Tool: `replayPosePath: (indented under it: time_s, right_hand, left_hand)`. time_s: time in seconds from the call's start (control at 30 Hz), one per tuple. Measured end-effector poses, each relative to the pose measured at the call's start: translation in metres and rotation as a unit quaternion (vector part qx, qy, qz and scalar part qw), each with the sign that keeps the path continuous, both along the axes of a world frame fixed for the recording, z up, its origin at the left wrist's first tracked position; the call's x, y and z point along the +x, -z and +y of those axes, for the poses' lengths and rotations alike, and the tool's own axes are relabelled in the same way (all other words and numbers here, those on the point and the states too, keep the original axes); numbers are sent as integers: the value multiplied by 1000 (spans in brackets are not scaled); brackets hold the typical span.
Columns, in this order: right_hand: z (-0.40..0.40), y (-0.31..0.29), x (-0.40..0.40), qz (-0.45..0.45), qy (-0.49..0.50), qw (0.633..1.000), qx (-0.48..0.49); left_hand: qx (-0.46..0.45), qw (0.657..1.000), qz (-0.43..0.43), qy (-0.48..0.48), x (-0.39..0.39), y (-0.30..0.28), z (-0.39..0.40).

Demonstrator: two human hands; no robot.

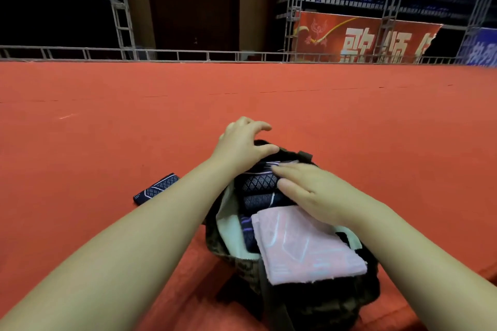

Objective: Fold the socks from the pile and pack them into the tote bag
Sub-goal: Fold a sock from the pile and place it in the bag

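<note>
We see the left hand [243,142] reaching forward, fingers curled over the far rim of the dark patterned fabric tote bag [309,301], which sits on the red carpeted floor [269,94] at its near edge. The right hand [309,191] lies flat, fingers straight, pressing the folded navy diamond-patterned socks [258,183] inside the bag, beside a folded pink sock [304,247]. Another folded navy sock [156,188] lies on the floor left of the bag. A red banner [363,37] carries large white characters, partly cut off.

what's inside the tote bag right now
Inside the tote bag: folded dark patterned socks under the right hand, and a pink folded piece on top. Anything beneath them is covered.
</note>
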State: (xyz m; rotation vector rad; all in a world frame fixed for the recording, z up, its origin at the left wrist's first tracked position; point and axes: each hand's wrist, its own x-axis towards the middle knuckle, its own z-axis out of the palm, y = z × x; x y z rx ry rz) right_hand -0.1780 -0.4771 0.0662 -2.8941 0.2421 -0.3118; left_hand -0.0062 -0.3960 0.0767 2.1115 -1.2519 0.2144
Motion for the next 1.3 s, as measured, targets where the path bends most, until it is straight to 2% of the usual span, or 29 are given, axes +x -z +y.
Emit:
replayPosePath:
  time_s: [0.07, 0.13, 0.27, 0.37, 0.43, 0.57, 0.67, 0.73, 0.87, 0.97, 1.07, 1.2, 1.3]
  right_hand:
    - [-5, 3, -1, 95, -11, 993, 73]
    - [-8, 6, 2, 151, 1, 984, 99]
    - [-13, 11, 25, 205, 25, 977, 53]
    - [-21, 13, 37, 217, 57, 970, 95]
    - [-28, 12, 38, 194, 72, 969, 133]
    - [-26, 10, 30, 107, 82, 975, 175]
    - [-17, 7, 5, 95, 52, 985, 136]
    - [-10, -2, -19, 67, -4, 987, 145]
    - [-2, -10, -74, -14, -58, 962, 267]
    - [-4, 7, -101, 6, -100, 976, 194]
    - [5, 21, -108, -10, -84, 983, 162]
    - [15, 27, -104, -60, -50, 983, 169]
    - [22, 23, -100, -84, -8, 984, 160]
  left_hand:
    - [40, 999, 6, 30, 7, -2, -12]
    - [64, 997, -6, 37, 12, 0, -18]
    - [-38, 999, -10, 26, 19, -2, -21]
    - [-112, 994, 5, 4, 22, -11, -19]
    - [-85, 996, 15, 24, 20, -8, -12]
    - [66, 991, 67, 99, 12, 14, 16]
    - [55, 985, 115, 115, 6, 16, 39]
    - [45, 984, 111, 129, -2, 15, 53]
    - [29, 981, 77, 176, -20, 21, 78]
    - [16, 979, 99, 179, -33, 33, 93]
    - [2, 968, 121, 218, -50, 44, 105]
    - [35, 958, 78, 274, -66, 60, 115]
    - [62, 961, 47, 265, -72, 69, 120]
